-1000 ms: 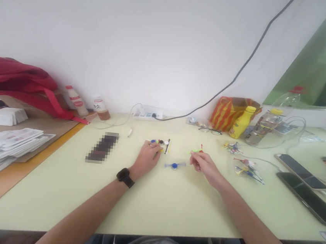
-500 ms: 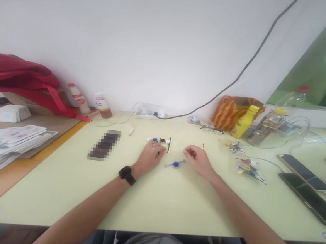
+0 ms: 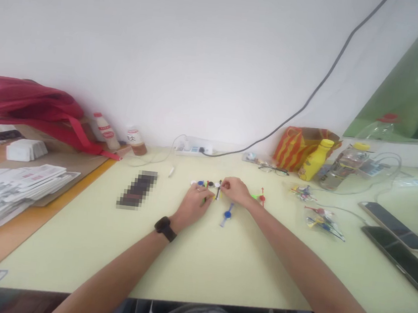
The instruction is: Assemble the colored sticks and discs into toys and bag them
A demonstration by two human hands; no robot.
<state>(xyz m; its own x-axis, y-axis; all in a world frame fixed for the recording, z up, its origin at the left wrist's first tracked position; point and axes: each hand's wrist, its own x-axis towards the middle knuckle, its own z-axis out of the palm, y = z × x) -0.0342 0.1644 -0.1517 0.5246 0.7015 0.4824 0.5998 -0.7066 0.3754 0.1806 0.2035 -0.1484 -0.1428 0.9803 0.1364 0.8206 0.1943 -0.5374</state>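
Note:
A row of small plastic pieces with round discs (image 3: 211, 183) in white, blue and black lies at the middle of the table. My left hand (image 3: 192, 205), a black watch at its wrist, rests over the row's near side. Its thumb and fingers are closed at a yellow and green part. At the row's right end my right hand (image 3: 236, 190) is pinched beside an upright black-and-white piece (image 3: 218, 190); what its fingertips hold is hidden. Just in front lies a loose blue piece (image 3: 227, 215) with two arms. Right of my right hand sits a red and green piece (image 3: 262, 198).
Bags of coloured pieces (image 3: 323, 222) and two phones (image 3: 394, 226) lie to the right. Eyeglasses (image 3: 274, 170), a striped bag (image 3: 294, 148), a yellow bottle (image 3: 316, 160) and a power strip (image 3: 195, 147) line the back. Papers (image 3: 30, 185) are stacked left.
My right hand has moved left to the row's right end, uncovering the red and green piece. The loose blue piece has turned from nearly level to steeply slanted. My left hand stays at the row.

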